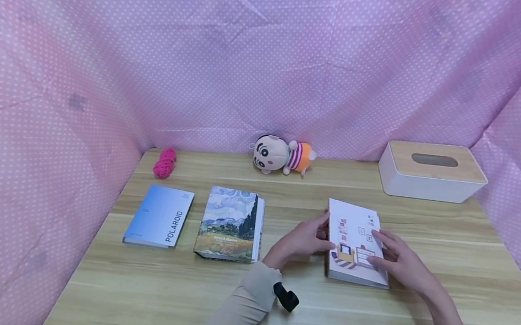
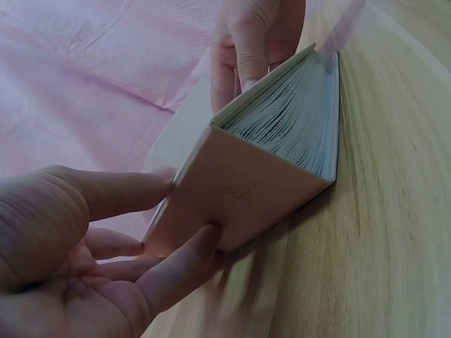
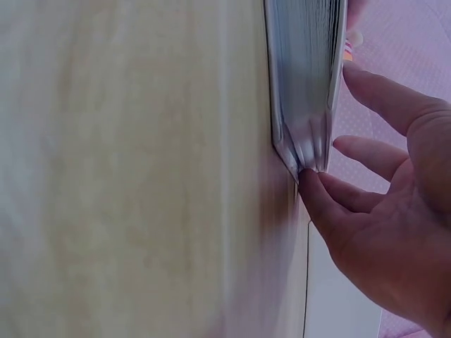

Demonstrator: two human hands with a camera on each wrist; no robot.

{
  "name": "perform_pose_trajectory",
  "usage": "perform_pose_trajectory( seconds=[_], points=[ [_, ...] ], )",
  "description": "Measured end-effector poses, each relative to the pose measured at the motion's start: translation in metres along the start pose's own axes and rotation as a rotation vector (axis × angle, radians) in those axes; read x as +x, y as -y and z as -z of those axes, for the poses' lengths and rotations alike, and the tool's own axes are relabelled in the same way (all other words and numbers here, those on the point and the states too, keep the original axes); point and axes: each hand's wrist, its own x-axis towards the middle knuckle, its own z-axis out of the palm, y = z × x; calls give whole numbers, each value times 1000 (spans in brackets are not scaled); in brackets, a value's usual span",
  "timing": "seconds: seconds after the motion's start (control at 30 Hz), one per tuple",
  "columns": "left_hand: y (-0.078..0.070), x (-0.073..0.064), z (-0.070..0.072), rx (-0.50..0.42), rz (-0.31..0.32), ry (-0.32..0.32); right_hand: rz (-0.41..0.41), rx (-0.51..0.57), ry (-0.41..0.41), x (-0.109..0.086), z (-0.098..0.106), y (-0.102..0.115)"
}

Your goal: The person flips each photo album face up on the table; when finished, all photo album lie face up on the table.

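A thick white photo album (image 1: pixel 351 236) with a drawn street scene on its cover lies flat on the table, right of centre. My left hand (image 1: pixel 304 239) holds its spine side; in the left wrist view, the thumb is at the cover's edge and fingertips touch the plain spine (image 2: pixel 239 183). At the opposite side, my right hand (image 1: pixel 399 260) holds the page edge, its thumb by the upper cover and a fingertip at the lower corner in the right wrist view. The stacked leaves (image 3: pixel 306 70) show between the covers.
Left of the hands lie a landscape-covered photo album (image 1: pixel 227 224) and a blue Polaroid album (image 1: pixel 159 216). Behind are pink yarn (image 1: pixel 165 163), a plush doll (image 1: pixel 281 155) and a tissue box (image 1: pixel 430 178). Pink dotted cloth (image 1: pixel 254 62) hangs along the table's back.
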Motion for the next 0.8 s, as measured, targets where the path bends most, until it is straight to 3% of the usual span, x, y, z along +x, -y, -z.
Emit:
perform_pose_trajectory(
  seconds=[0.33,0.8],
  points=[
    [7,-4,9,-37,-3,14,16,-106,-1,2,-4,8],
    [17,-5,8,-87,4,12,-24,-145,10,2,-9,12]
  ],
)
